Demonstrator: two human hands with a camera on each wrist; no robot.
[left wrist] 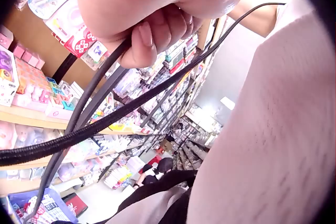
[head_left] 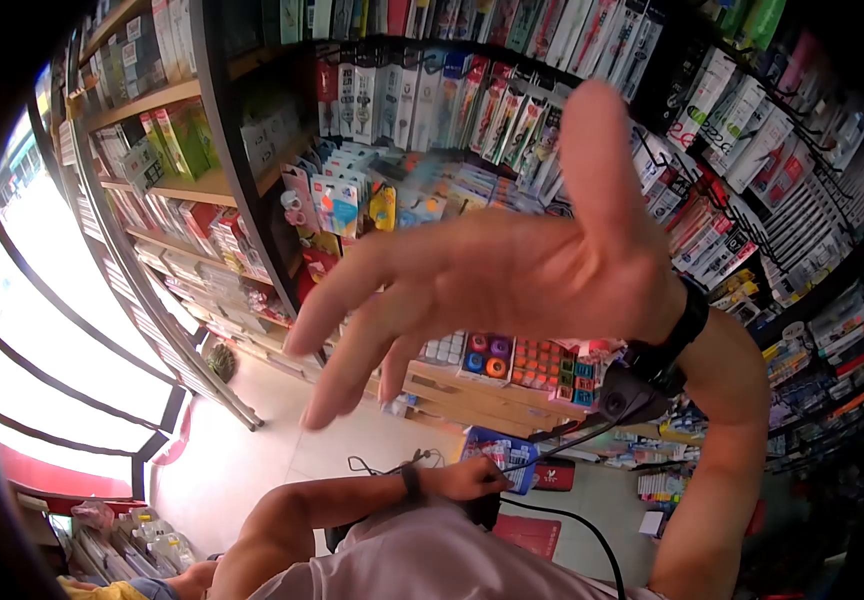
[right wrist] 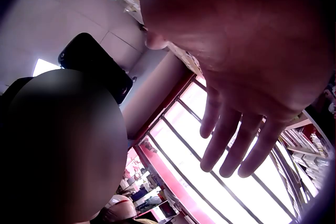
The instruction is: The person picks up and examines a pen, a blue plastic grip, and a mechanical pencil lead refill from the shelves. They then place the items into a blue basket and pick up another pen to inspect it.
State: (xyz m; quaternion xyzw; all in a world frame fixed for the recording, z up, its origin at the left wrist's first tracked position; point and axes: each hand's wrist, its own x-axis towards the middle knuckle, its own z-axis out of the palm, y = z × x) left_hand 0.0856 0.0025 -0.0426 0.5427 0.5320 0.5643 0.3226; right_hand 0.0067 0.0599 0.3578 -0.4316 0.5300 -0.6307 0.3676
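Black cable (left wrist: 85, 91): lower centre of the head view, gripped in the curled fingers of the left hand (head_left: 469, 479). Blue basket (head_left: 467, 443): just beyond that hand. Right hand (head_left: 522, 270): raised at frame centre, open, fingers extended, holding nothing. Wrist camera (head_left: 624, 392): mounted below the right wrist strap (head_left: 694, 315). Shelving unit (head_left: 220, 130): upper left. Barred window (head_left: 62, 300): far left.

The left wrist view's top edge cuts off the left grip (left wrist: 157, 8), which hides part of a black cable (left wrist: 90, 85). The right grip (head_left: 512, 270) – slightly blurred in the head view – hides goods (head_left: 552, 368) behind it (print on many hanging packets (head_left: 407, 105) is too small to read).
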